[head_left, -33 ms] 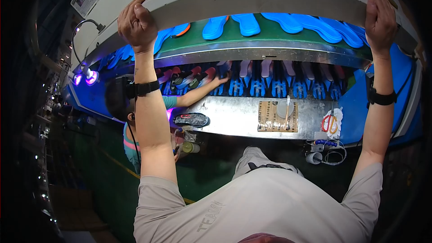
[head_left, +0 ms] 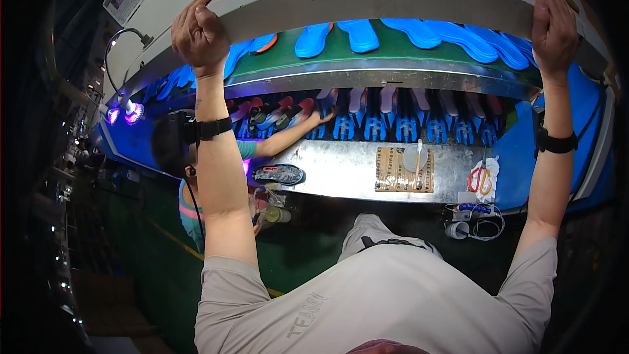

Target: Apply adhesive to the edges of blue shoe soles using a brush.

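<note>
My left hand [head_left: 200,36] is curled over the front edge of a white machine hood [head_left: 373,1] at the upper left. At the upper right, my right hand [head_left: 553,29] grips the same hood with its fingers laid over the edge. Both arms are raised and spread wide, a black strap on each. Just below the hood, between my hands, blue insoles [head_left: 362,36] lie in a row on a green belt [head_left: 327,60].
A co-worker's hand [head_left: 321,118] reaches to a lower row of blue holders [head_left: 373,128]. On the metal ledge [head_left: 341,167] are a dark shoe [head_left: 278,174], brown cardboard [head_left: 388,174] with a round lid [head_left: 413,157], and red-and-orange scissors [head_left: 480,180]. A purple-lit lamp [head_left: 133,113] hangs at left.
The co-worker's hand has shifted slightly at the holders. My own hands stay where they were on the hood.
</note>
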The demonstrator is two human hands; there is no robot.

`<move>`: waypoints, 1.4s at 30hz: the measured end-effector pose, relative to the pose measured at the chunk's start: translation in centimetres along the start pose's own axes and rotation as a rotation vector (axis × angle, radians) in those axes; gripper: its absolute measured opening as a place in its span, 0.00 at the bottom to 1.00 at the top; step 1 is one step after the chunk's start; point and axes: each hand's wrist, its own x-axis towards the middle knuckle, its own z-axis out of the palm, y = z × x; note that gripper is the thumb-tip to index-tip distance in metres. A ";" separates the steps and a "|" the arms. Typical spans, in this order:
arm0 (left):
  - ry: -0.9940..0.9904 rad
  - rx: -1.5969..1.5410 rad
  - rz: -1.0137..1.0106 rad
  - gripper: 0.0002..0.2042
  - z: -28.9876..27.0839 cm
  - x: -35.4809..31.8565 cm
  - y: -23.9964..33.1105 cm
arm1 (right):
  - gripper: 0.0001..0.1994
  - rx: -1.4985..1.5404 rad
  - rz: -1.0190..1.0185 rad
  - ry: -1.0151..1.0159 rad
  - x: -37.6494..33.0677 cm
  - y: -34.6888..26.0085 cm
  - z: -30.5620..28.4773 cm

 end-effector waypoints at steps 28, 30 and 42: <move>-0.038 -0.017 -0.068 0.21 0.6 0.0 0.0 | 0.16 0.570 -0.012 -0.630 -16.9 -13.0 -4.0; -0.041 -0.002 -0.029 0.21 0.9 0.2 -0.7 | 0.18 0.677 -0.005 -1.060 -25.9 -15.8 -3.7; 0.085 -0.180 0.091 0.18 0.1 -0.4 -0.6 | 0.19 0.675 0.182 -1.441 -41.3 -25.0 -1.3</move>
